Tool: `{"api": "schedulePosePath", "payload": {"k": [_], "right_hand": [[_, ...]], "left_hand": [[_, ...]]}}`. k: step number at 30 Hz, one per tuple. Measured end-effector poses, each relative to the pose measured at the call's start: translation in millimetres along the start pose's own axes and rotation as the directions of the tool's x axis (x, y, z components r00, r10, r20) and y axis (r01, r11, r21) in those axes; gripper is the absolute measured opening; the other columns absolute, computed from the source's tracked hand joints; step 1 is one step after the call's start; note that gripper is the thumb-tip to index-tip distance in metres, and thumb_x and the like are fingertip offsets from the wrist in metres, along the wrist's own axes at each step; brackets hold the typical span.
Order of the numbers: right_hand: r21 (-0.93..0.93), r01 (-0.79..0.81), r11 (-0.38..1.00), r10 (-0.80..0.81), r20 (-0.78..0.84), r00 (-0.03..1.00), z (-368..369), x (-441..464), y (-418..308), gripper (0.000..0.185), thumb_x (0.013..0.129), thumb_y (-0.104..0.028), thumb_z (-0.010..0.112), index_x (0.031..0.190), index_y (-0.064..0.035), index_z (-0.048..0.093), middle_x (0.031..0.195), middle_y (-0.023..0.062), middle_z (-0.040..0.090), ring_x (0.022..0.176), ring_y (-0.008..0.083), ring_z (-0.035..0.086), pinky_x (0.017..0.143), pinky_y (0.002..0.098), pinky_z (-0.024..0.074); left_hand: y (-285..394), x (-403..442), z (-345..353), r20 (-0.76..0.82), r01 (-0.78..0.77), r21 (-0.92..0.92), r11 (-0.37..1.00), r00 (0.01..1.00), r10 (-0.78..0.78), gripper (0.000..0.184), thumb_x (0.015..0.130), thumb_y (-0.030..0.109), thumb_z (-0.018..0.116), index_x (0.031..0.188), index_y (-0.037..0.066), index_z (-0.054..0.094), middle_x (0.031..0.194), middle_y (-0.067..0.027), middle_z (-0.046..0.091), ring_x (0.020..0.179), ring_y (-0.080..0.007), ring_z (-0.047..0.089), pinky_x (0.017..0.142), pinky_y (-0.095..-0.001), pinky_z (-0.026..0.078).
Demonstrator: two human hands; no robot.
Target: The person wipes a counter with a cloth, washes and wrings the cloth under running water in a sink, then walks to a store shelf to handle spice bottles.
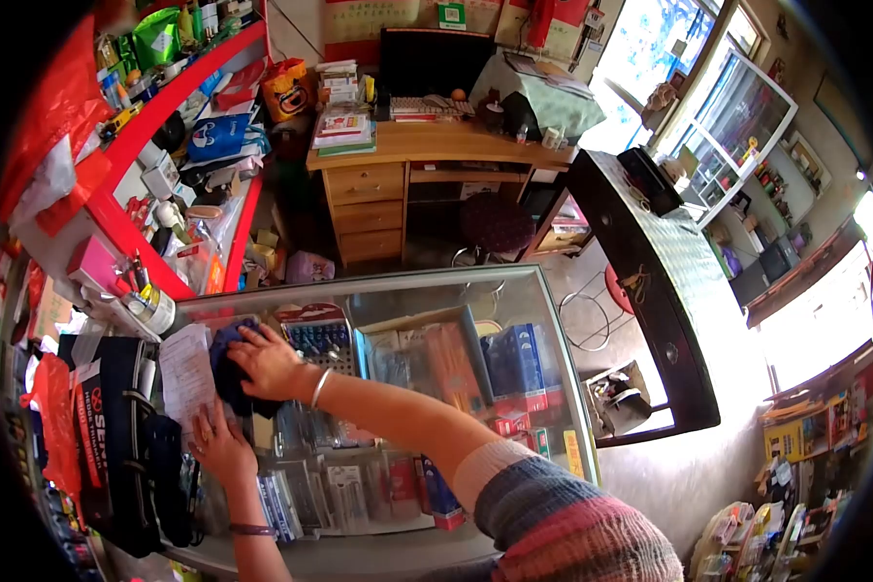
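My right hand (267,364), with a silver bangle at its wrist, presses onto a bunched dark blue cloth (231,364) on the glass-topped counter (378,267). Its fingers curl over the cloth. Just below, my left hand (225,448) lies with fingers stretched out at the lower edge of a printed paper sheet (188,373). A dark band circles that wrist. Left of the sheet lies a long black hedge trimmer bag (102,436) with white and red lettering.
Boxed and bagged goods, among them blue packs (514,359), show through the counter's glass. A cup of pens (153,308) stands at its far left corner. Beyond are a wooden desk (364,184), red-edged shelves (179,82) and a dark-framed display case (650,291) at right.
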State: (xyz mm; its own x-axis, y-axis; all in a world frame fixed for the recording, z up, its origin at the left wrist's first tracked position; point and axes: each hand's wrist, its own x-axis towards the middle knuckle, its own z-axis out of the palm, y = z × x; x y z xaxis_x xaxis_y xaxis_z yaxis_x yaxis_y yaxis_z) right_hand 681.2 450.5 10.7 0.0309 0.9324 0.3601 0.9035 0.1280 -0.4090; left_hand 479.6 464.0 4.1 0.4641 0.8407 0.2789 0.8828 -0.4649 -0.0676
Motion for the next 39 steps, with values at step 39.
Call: {"api": "schedulePosePath", "payload": {"k": [39], "right_hand": [[-0.163, -0.471, 0.867, 0.434, -0.217, 0.875, -214.2, -423.5, 15.0, 0.055, 0.07, -0.014, 0.062, 0.123, -0.0104, 0.049, 0.128, 0.0113, 0.049, 0.13, 0.0337, 0.033, 0.107, 0.0493, 0.0239]], "left_hand": [[-25.2, 20.0, 29.3, -0.116, -0.158, -0.186, 0.97, 0.984, 0.138, 0.047, 0.094, 0.039, 0.04, 0.138, 0.025, 0.032, 0.131, -0.0108, 0.047, 0.124, -0.0305, 0.04, 0.095, -0.0552, 0.032]]}}
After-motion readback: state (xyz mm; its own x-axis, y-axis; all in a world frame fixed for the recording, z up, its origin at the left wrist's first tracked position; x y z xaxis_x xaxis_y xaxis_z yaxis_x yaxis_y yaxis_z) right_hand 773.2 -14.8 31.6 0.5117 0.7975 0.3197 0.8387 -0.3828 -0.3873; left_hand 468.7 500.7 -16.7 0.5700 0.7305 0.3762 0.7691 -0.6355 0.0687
